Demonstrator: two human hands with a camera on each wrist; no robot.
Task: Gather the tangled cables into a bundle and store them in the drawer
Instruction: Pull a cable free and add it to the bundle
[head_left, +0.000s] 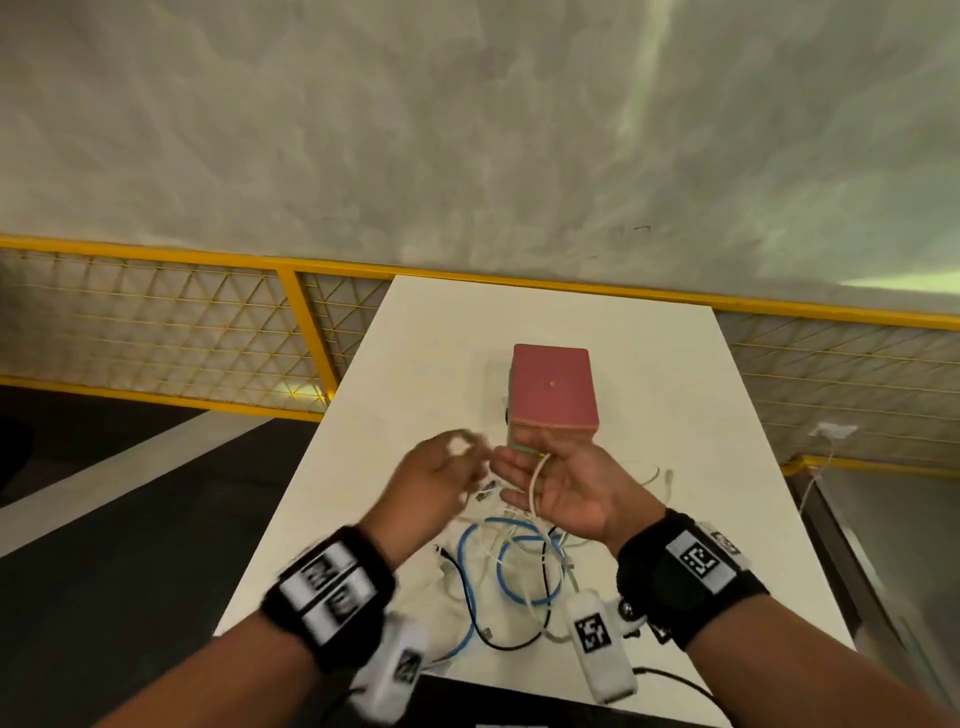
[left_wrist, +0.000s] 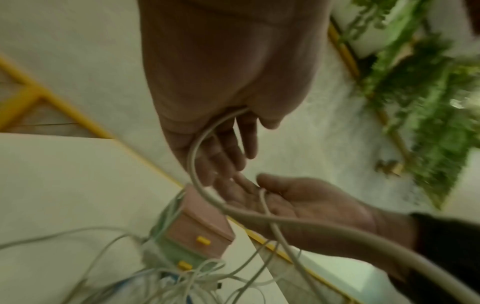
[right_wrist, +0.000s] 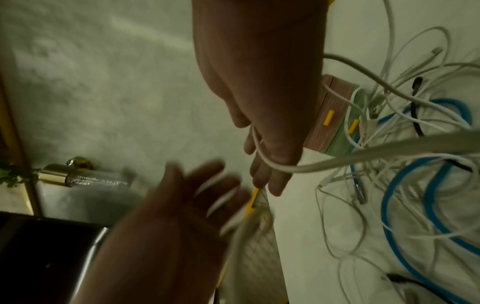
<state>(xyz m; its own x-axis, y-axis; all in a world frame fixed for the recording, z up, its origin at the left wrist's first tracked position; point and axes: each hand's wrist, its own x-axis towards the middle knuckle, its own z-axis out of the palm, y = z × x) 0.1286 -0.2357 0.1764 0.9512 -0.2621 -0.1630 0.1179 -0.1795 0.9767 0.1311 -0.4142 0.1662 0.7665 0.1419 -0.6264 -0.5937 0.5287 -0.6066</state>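
Two hands are hovering above a white desk (head_left: 675, 395), just near of a small drawer box (head_left: 552, 387) with a pink top, a green lower tier and yellow handles. The right hand (head_left: 558, 486) is lying palm up with straight, relaxed fingers, and a pale cable (head_left: 535, 486) is draping across the palm without being gripped. The left hand (head_left: 436, 478) is blurring in every view; its fingers are spreading loosely in the right wrist view, but whether they are pinching a thin white strand cannot be told. Nearer on the desk, the tangled cables (head_left: 511, 566) are lying in a loose heap, blue loops, white strands and a black lead crossing each other, reaching up to the drawer box front.
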